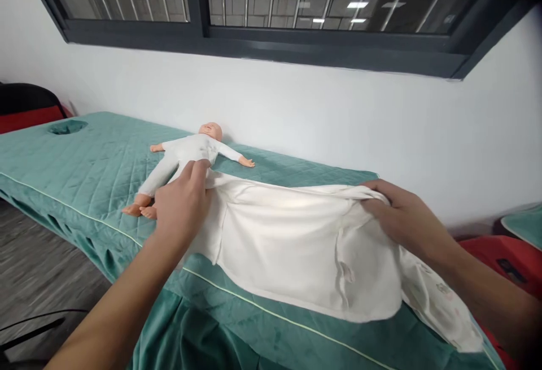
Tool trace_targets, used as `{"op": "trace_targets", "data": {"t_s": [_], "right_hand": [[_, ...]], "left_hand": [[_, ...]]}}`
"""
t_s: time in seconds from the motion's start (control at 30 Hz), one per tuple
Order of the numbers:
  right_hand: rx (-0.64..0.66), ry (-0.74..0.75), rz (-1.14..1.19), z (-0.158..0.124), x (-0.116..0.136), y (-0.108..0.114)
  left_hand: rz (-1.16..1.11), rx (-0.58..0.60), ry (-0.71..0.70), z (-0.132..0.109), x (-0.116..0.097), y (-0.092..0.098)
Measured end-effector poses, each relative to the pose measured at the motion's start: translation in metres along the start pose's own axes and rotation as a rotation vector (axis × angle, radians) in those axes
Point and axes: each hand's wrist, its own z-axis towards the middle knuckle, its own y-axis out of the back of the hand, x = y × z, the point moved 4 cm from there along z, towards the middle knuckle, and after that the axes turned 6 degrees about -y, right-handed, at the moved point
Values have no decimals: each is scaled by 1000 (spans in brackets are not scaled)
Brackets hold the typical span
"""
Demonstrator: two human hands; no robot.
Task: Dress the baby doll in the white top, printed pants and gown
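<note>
The left hand (pixel 183 200) and right hand (pixel 400 206) have fingers clenched on the upper edge of the white garment (pixel 279 240), which spans between and below the fingers; unequal tension or a loosened pinch could let it slip onto the green-covered bed (pixel 105 161) beneath.

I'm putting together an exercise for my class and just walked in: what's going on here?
A person is holding a white garment spread out over the near side of a green padded bed. The left hand and the right hand each grip its upper edge, and a patterned sleeve trails below the right forearm. Beyond the left hand, a doll dressed in white lies face up on the bed.
</note>
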Motion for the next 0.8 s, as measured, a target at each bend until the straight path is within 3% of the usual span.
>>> {"op": "trace_targets", "data": {"t_s": [0.1,0.2,0.3,0.4,0.6,0.8], "right_hand": [[-11,44,-173,22,0,-41],[-102,183,-407,24,7,-97],[-136,421,-517,5,25,-157],[-13,538,-437,-13,44,-199],[-14,186,-338,8,46,-210],[-83,92,-311,26,29,-220]], "left_hand": [[14,60,-12,14,-10,-23],[-19,78,-85,10,-31,-61],[-283,143,-257,-13,-64,-99],[-574,297,-400,-34,-91,-126],[-319,347,-239,-14,-79,-146],[-191,383,-164,1,-77,-149]]}}
